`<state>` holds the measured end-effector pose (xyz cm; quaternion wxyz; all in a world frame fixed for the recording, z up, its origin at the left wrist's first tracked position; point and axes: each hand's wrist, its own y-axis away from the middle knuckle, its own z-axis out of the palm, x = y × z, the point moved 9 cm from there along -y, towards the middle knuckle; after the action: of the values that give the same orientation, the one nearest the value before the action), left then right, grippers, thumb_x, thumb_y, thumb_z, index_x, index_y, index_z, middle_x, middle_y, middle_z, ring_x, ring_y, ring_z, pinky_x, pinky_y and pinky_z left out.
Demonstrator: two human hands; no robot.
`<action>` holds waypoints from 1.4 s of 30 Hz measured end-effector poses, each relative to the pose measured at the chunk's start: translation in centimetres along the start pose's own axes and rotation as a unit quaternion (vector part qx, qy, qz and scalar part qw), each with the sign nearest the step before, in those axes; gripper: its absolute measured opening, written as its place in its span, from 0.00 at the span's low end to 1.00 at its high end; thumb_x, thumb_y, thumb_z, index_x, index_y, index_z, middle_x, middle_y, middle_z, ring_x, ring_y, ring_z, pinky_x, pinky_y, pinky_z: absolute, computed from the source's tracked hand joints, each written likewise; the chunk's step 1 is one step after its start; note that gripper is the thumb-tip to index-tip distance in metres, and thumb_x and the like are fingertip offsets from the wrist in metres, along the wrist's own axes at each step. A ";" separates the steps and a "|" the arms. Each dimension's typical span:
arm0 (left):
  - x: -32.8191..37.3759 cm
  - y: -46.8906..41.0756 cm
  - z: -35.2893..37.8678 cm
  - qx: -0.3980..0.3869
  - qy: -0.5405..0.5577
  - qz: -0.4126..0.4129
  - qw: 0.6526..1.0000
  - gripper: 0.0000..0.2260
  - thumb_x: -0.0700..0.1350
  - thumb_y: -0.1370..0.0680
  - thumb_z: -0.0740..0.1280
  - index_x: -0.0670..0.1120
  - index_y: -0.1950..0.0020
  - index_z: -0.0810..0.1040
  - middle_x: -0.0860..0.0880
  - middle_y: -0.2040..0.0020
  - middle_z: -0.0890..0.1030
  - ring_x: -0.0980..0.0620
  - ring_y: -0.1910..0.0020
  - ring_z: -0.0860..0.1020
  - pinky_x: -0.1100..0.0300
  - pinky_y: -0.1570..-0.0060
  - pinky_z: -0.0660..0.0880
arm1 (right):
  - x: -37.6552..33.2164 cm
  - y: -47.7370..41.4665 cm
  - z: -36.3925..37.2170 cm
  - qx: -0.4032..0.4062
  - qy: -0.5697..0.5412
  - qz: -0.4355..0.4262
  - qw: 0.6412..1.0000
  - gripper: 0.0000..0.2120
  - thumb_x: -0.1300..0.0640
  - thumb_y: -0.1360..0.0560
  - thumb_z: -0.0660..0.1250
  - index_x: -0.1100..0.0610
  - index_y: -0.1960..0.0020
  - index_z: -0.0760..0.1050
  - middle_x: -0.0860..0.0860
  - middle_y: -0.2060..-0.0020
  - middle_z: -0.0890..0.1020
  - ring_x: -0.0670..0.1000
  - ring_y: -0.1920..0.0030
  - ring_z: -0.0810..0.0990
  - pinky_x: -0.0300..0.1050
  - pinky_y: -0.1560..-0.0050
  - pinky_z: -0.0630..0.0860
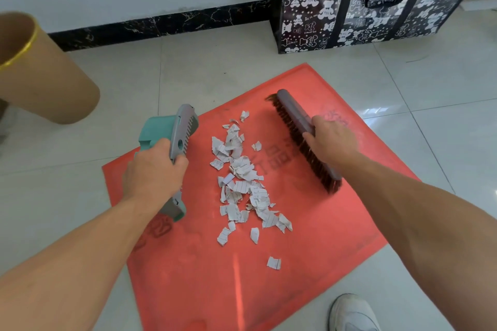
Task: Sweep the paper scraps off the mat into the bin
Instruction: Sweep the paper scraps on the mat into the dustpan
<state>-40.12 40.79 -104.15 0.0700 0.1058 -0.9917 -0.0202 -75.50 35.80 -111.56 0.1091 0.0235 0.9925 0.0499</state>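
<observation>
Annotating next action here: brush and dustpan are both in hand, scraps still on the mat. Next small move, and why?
Probably draw the brush in the right hand leftward across the mat, pushing the paper scraps toward the dustpan held by the left hand. They lie between the two tools, clear of the bristles.

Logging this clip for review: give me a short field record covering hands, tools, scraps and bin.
paper scraps: heaped in the middle of the red mat
left hand: grips dustpan, left of the paper scraps
right hand: grips brush, right of the paper scraps
bin: far left on the floor, off the red mat
progress: paper scraps not yet swept up
</observation>
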 end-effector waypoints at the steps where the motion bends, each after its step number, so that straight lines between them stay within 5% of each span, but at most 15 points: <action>1: -0.3 -0.1 -0.1 -0.002 -0.004 0.001 1.000 0.12 0.54 0.24 0.60 0.47 0.60 0.67 0.44 0.65 0.75 0.40 0.64 0.74 0.53 0.66 0.70 | -0.4 -0.4 0.1 0.003 -0.001 0.009 1.000 0.14 0.49 0.21 0.63 0.60 0.44 0.70 0.61 0.52 0.80 0.63 0.52 0.79 0.50 0.60 0.68; 7: -1.0 -0.3 0.2 -0.015 -0.003 0.015 1.000 0.12 0.55 0.23 0.60 0.48 0.60 0.67 0.46 0.66 0.75 0.41 0.65 0.74 0.52 0.65 0.72 | -2.2 -1.4 2.8 -0.070 0.000 0.059 0.996 0.14 0.54 0.24 0.63 0.58 0.41 0.69 0.59 0.48 0.78 0.63 0.48 0.78 0.50 0.58 0.68; 11: -0.3 -0.1 0.6 -0.012 -0.004 0.035 0.999 0.12 0.53 0.23 0.60 0.47 0.60 0.67 0.47 0.68 0.73 0.41 0.65 0.73 0.54 0.67 0.68 | -5.5 -1.8 3.0 -0.115 0.044 -0.006 0.992 0.17 0.53 0.24 0.63 0.54 0.36 0.71 0.58 0.45 0.78 0.62 0.46 0.79 0.50 0.56 0.69; 16: -1.6 -0.4 0.3 -0.001 0.024 0.026 0.999 0.12 0.52 0.24 0.62 0.47 0.62 0.65 0.45 0.68 0.73 0.40 0.65 0.72 0.53 0.66 0.67 | -8.2 -3.3 0.9 -0.069 0.039 -0.024 0.997 0.12 0.53 0.25 0.63 0.55 0.43 0.73 0.54 0.61 0.72 0.59 0.61 0.74 0.48 0.62 0.69; 20: -2.6 -0.6 -0.1 0.003 0.044 0.023 0.999 0.14 0.52 0.24 0.63 0.47 0.64 0.63 0.46 0.69 0.72 0.41 0.67 0.70 0.54 0.67 0.64 | -9.0 -5.8 -0.1 -0.018 0.025 -0.011 0.999 0.11 0.54 0.24 0.63 0.58 0.44 0.73 0.52 0.66 0.69 0.58 0.63 0.73 0.48 0.64 0.68; 27: -2.2 -0.7 0.3 0.002 0.041 0.038 0.998 0.13 0.52 0.24 0.63 0.47 0.62 0.64 0.46 0.68 0.73 0.40 0.66 0.71 0.53 0.66 0.65 | -11.9 -7.4 2.9 -0.065 0.059 -0.051 0.995 0.12 0.59 0.22 0.63 0.56 0.39 0.73 0.57 0.50 0.79 0.61 0.50 0.80 0.49 0.60 0.68; 33: -2.2 -0.6 0.4 0.008 0.036 0.035 0.999 0.14 0.52 0.24 0.62 0.48 0.63 0.62 0.47 0.68 0.72 0.41 0.67 0.70 0.54 0.65 0.64 | -13.2 -5.8 4.9 -0.131 0.073 -0.144 0.978 0.13 0.60 0.23 0.63 0.49 0.41 0.72 0.51 0.57 0.74 0.56 0.58 0.74 0.48 0.63 0.68; 42: -2.1 0.0 0.5 0.020 0.050 0.032 0.998 0.13 0.52 0.24 0.63 0.46 0.63 0.65 0.47 0.68 0.73 0.42 0.67 0.71 0.55 0.67 0.64 | -10.1 -4.2 3.7 -0.162 0.080 -0.189 0.965 0.13 0.57 0.25 0.61 0.47 0.42 0.74 0.51 0.56 0.75 0.58 0.54 0.77 0.47 0.64 0.70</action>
<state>-38.16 41.25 -104.89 0.1182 0.0764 -0.9900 0.0071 -64.98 31.34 -113.45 0.0397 -0.1864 0.9632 0.1897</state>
